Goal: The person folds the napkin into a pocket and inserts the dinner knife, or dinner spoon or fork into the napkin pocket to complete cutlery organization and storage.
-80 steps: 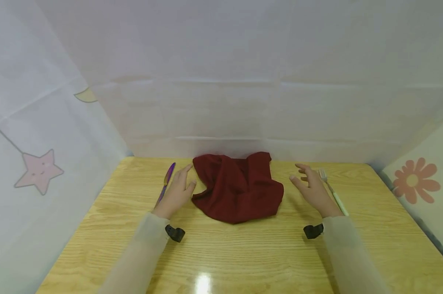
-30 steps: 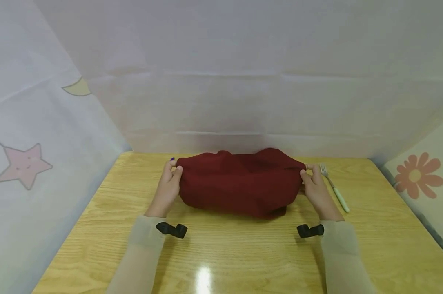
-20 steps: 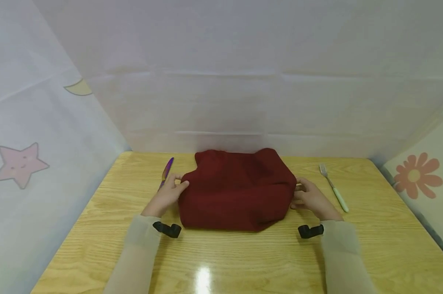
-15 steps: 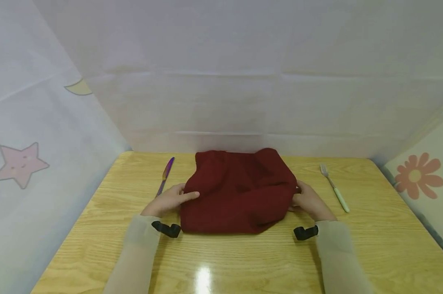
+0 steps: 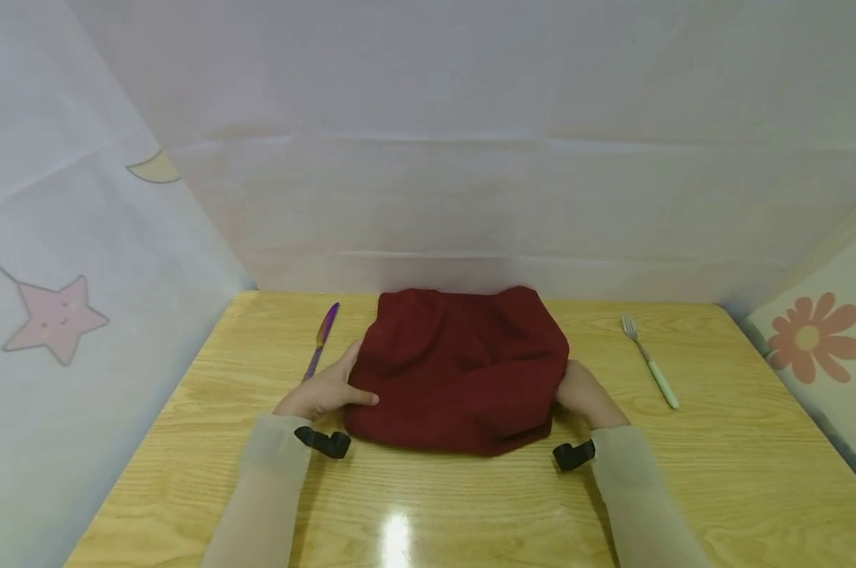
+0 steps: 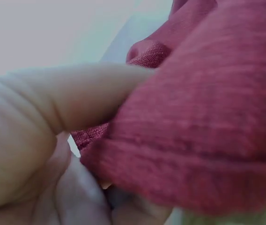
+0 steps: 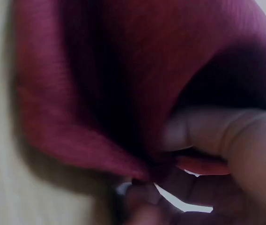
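Mid-frame, my left hand (image 5: pixel 326 390) and right hand (image 5: pixel 586 393) pinch the cloth (image 5: pixel 463 379) at its sides — thumbs opposite fingers (the fork (image 5: pixel 663 383) lies farther right).

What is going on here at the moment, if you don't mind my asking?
A person is handling a red cloth with both hands at a wooden table. The left hand grips its left side, thumb on top, and the right hand holds its right side, with most of those fingers hidden in the head view. The cloth is rumpled, not flat. A knife lies to its left and a fork to its right, neither held.
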`<state>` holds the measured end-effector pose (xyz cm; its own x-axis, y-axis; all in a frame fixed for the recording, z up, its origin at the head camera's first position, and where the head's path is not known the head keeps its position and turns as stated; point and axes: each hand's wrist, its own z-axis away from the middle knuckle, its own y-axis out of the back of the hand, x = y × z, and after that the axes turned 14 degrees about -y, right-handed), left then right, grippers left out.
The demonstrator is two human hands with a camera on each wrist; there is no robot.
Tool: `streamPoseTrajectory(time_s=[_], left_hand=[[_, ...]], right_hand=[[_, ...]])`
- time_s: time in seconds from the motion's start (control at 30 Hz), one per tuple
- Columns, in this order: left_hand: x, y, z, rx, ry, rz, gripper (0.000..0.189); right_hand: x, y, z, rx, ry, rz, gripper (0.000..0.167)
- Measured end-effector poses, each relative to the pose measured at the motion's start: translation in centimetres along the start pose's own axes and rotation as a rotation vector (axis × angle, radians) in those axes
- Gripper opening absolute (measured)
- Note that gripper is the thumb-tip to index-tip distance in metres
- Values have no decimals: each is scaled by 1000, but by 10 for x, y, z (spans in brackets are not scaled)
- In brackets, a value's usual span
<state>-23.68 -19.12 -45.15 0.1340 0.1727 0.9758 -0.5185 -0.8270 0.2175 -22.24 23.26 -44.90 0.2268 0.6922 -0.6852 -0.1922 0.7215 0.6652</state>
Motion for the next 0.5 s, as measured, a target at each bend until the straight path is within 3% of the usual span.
streamPoseTrajectory(time_s=[0.13, 0.23, 0.3, 0.4, 0.5], left_hand=[[3, 5, 3, 67, 8, -94, 100], [5, 9, 5, 113, -1, -148, 73], [7, 12, 6, 138, -12, -146, 54], [9, 15, 7, 168, -30, -91, 38], [12, 15, 8, 221, -39, -38, 39]], right_hand=[[-1, 18, 10, -131, -86, -272, 12], [-1, 37, 17, -215, -53, -494, 10], [-1, 49, 22, -266, -3, -615, 20], [-1, 65, 30, -307, 58, -655, 33], [0, 78, 38, -278, 58, -516, 29]])
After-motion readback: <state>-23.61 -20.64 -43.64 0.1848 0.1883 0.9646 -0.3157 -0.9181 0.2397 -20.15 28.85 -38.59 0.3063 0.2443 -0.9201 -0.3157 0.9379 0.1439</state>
